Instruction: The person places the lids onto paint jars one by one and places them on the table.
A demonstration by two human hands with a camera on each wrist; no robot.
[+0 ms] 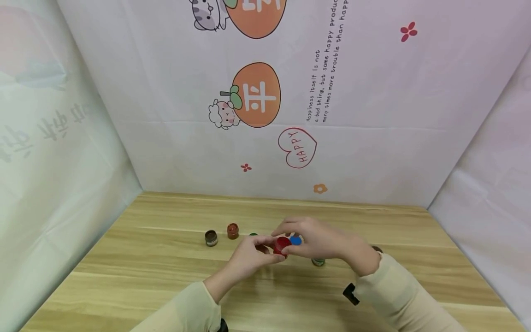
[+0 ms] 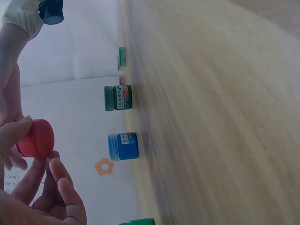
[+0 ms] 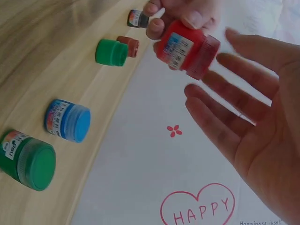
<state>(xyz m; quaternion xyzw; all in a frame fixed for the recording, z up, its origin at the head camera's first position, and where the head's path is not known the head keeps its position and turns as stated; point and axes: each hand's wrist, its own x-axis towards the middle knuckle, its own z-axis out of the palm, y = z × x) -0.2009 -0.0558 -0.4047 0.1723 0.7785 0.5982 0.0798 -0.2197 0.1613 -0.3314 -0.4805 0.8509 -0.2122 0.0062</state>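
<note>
In my left hand (image 1: 253, 253) is a small red paint jar (image 3: 180, 47), gripped round its body between thumb and fingers above the table. The jar lies tilted, with its red ribbed lid (image 3: 204, 57) facing my right hand (image 3: 248, 93). The right hand's thumb and fingers are spread around the lid, fingertips right at its edge. In the left wrist view the base of the red jar (image 2: 43, 138) shows, with the left fingers (image 2: 70, 194) below it. A blue paint jar (image 3: 68, 120) stands on the table, partly behind the right hand in the head view.
Other paint jars stand on the wooden table (image 1: 145, 258): a brown one (image 1: 211, 238), a reddish-brown one (image 1: 233, 231), a green one (image 3: 111, 52) and another green one (image 3: 35, 164). A dark round thing (image 1: 376, 249) shows behind the right wrist. White printed sheets (image 1: 365, 152) wall the table.
</note>
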